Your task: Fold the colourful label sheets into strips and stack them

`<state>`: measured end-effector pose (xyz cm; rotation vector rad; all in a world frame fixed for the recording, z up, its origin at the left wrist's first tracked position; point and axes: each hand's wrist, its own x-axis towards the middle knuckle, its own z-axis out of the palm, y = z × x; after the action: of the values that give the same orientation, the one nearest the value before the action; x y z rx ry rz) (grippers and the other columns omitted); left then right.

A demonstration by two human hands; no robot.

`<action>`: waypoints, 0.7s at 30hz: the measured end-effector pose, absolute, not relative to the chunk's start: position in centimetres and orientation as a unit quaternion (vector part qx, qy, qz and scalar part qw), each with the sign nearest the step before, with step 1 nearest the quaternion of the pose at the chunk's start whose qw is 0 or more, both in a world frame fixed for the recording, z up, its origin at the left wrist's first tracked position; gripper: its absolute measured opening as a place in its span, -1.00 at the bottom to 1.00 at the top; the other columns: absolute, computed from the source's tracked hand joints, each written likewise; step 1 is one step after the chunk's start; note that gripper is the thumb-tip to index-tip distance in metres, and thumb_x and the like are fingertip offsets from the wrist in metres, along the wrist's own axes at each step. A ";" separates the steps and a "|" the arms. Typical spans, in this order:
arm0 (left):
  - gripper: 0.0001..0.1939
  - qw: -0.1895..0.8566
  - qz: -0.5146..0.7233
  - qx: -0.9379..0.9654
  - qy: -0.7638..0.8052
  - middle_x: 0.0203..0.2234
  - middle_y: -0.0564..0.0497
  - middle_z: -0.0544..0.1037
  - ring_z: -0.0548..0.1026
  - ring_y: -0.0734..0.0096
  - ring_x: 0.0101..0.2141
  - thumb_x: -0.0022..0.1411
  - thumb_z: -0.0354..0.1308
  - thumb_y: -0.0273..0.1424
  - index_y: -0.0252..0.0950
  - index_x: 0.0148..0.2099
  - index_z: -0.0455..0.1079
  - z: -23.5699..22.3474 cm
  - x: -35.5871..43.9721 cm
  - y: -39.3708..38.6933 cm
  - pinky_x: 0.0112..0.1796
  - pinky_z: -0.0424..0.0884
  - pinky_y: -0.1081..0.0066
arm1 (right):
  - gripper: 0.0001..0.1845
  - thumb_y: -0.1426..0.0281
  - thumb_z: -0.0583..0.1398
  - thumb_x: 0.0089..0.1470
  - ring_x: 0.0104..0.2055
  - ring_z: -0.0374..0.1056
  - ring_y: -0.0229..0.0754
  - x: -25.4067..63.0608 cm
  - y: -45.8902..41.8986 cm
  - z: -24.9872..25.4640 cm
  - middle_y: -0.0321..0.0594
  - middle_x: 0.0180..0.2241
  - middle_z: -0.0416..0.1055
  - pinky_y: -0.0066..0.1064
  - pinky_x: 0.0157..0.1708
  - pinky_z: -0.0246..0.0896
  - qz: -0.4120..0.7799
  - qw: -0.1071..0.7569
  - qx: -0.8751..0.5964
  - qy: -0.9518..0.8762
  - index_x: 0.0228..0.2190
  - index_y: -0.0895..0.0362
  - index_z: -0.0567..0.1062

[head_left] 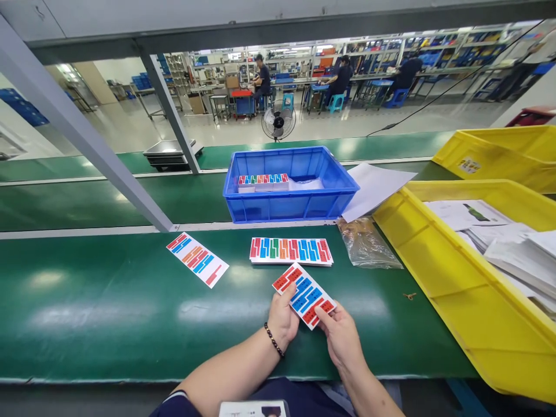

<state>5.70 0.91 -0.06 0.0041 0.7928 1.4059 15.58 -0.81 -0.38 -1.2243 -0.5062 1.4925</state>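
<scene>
Both my hands hold one white sticker sheet printed with red and blue stepped labels, tilted above the green bench. My left hand grips its left edge, thumb on top; a dark bead bracelet circles that wrist. At the lower right corner, my right hand pinches the sheet with its thumb on the printed face. Whether more sheets lie beneath it I cannot tell. Just beyond is a neat stack of sticker sheets in red, blue, green and orange. A single sheet with gaps among its labels lies off to the left.
A blue bin behind the stack contains more sticker sheets. To the right are a clear plastic bag, white paper and a yellow bin of papers. A grey post slants down at left. Several people sit working far behind.
</scene>
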 end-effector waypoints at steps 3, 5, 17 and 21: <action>-0.67 0.711 0.604 -0.022 0.359 -0.56 0.01 0.51 0.47 0.37 -0.51 -0.24 0.36 -0.33 -0.38 -0.40 0.39 -0.4 5.7 1.6 -0.29 0.37 0.28 | -0.67 0.34 0.41 -0.49 -0.56 0.38 -0.23 14.9 -1.4 -0.8 -0.33 -0.61 0.48 -0.41 -0.50 0.32 0.632 0.540 -0.516 -0.206 -0.61 0.15 0.41; -0.67 0.727 0.588 -0.021 0.353 -0.56 0.00 0.52 0.48 0.35 -0.50 -0.25 0.37 -0.33 -0.38 -0.40 0.39 -0.6 5.4 1.8 -0.30 0.38 0.25 | -0.66 0.33 0.41 -0.49 -0.56 0.37 -0.23 14.8 -1.7 -1.1 -0.33 -0.62 0.47 -0.42 -0.50 0.31 0.638 0.535 -0.515 -0.205 -0.62 0.15 0.40; -0.58 0.694 0.439 0.386 0.421 -0.53 -0.04 0.53 0.43 0.40 -0.49 -0.15 0.27 -0.14 -0.43 -0.36 0.49 0.5 3.6 0.0 -0.37 0.34 0.40 | -0.59 0.18 0.31 -0.24 -0.25 0.39 -0.09 19.0 -0.8 1.3 -0.14 -0.28 0.48 -0.31 -0.22 0.29 0.562 0.456 -0.500 -0.475 -0.29 0.09 0.49; -0.56 0.716 0.410 0.390 0.409 -0.58 -0.02 0.50 0.39 0.46 -0.53 -0.18 0.28 -0.11 -0.45 -0.41 0.48 -0.1 3.8 -0.4 -0.41 0.30 0.43 | -0.76 0.18 0.22 -0.09 -0.39 0.35 -0.16 19.3 -0.4 2.3 -0.19 -0.47 0.43 -0.40 -0.38 0.30 0.461 0.463 -0.501 -0.568 -0.50 0.10 0.52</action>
<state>3.82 -0.45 -0.06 0.8623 0.9049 0.9082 19.33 -0.37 2.31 -1.2308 -1.3949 1.1333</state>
